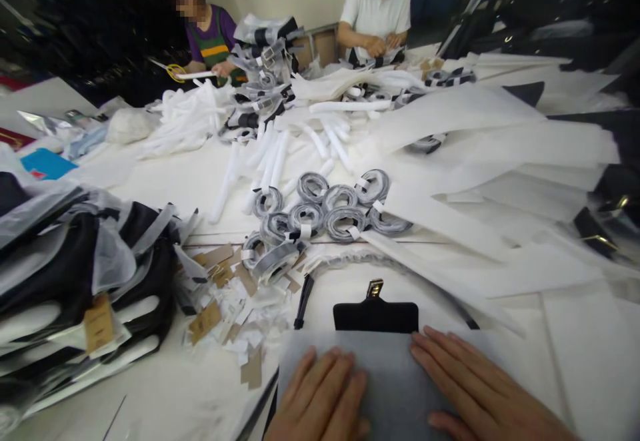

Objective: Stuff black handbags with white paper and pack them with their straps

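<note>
Both hands lie on a pale translucent sheet (pixel 385 374) at the front, spread over what looks like a black bag. My left hand (pixel 323 398) presses on the sheet's left side with its fingers laid out and slightly bent. Flat on the right side rests my right hand (pixel 475 384), fingers stretched and thumb apart. Beyond the sheet's far edge shows a black flap (pixel 376 317) with a gold-coloured clasp (pixel 375 288). A strap (pixel 370 258) in a clear wrap arches behind it. The bag's body is mostly hidden under the sheet.
Several coiled wrapped straps (pixel 345 222) sit behind the bag. Wrapped black bags (pixel 55 281) are stacked at left, near paper scraps and tags (pixel 205 321). White sheets (pixel 480 154) cover the right; white foam-like rolls (pixel 275 154) lie farther back. Two people (pixel 377 14) (pixel 213 34) work across the table.
</note>
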The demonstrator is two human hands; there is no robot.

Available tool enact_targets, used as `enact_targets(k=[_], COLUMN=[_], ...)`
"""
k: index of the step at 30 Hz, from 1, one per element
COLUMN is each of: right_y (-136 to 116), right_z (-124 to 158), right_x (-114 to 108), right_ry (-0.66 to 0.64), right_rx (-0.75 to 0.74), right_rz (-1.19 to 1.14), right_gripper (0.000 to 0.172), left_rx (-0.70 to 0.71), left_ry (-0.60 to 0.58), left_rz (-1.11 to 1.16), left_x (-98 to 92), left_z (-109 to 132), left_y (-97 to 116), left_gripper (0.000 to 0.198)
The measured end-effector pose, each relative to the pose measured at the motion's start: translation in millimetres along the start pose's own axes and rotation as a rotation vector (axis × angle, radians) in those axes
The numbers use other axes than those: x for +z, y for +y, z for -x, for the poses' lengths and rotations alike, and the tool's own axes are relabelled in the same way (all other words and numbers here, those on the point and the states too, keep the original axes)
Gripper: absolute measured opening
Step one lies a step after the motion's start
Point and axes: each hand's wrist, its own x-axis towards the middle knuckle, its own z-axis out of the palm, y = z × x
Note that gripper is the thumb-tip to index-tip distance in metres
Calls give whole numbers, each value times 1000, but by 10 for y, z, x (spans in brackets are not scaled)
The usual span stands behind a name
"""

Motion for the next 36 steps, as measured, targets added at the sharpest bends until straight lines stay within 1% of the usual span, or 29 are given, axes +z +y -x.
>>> enact_targets(k=[1,3,6,9,11,12,13,15,19,23,26,28,30,33,35,36], right_y=[-15,-25,-7,6,-5,-16,-29,-46,-23,29,23,-8,-50,-95,-102,-101], right_z=[-30,-40,-19,-28,-57,-77,-103,-165,-303,-351,-298,-245,-199,-143,-93,-63], right_x=[16,33,-7,-99,-146,-156,-156,-124,1,92,138,163,174,145,98,71], right_ry=[-9,-14,-6,36,53,51,40,-23,-126,-183,-173,-114,-49,6,22,22], right_rx=[9,5,32,16,-6,1,14,60,151,196,159,143,135,126,87,43], right_rz=[18,16,-37,-90,-102,-104,-107,-117,-104,-128,-146,-150,-143,-93,-22,19], right_gripper=[73,74,69,52,36,31,29,32,35,29,28,28,30,40,40,37], left_rx=[12,-19,-67,-82,-89,-94,-102,-123,-220,-233,-226,-218,-207,-158,-88,-54], left_ry=[10,7,1,19,34,39,41,20,-67,-121,-169,-190,-165,-9,78,89], left_rz=[-36,-57,5,73,99,105,107,98,54,1,-38,-50,-53,-52,-35,-19], left_x=[21,49,5,-131,-202,-214,-208,-148,41,141,158,158,156,155,151,147], left_z=[-78,-181,-242,-287,-326,-343,-357,-371,-362,-325,-294,-299,-333,-393,-388,-361], left_y=[-40,-88,-90,-66,-52,-46,-40,-33,-26,-6,17,32,50,87,111,120], left_gripper=[35,43,50,53,44,38,32,27,34,37,34,33,33,37,39,39])
